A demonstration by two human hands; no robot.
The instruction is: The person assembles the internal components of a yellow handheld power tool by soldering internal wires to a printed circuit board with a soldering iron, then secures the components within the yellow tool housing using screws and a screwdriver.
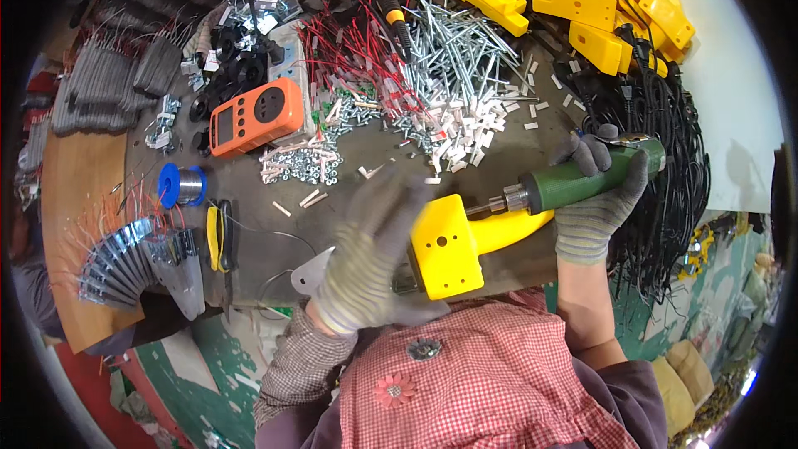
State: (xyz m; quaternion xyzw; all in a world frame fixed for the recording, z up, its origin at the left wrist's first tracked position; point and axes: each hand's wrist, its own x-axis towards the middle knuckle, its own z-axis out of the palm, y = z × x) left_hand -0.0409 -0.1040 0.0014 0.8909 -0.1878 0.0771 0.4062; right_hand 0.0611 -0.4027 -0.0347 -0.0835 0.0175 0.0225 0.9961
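No readable text, labels, numbers, signs

1. My desk [519,154] has a dark grey top, crowded along its far side.
2. To my left lie a blue spool [169,185] of silvery wire and yellow-handled pliers [214,237].
3. Ahead of me spread small nuts [307,166], red wires [345,50], metal rods [457,41] and short white pieces [465,133].
4. On my right, black cables [665,191] drape over the edge.

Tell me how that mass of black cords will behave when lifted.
The black cords look floppy, since they droop past the table edge. They seem apt to tangle, as many strands overlap. The plugs might swing or snag, looking bulkier than the thin cords.
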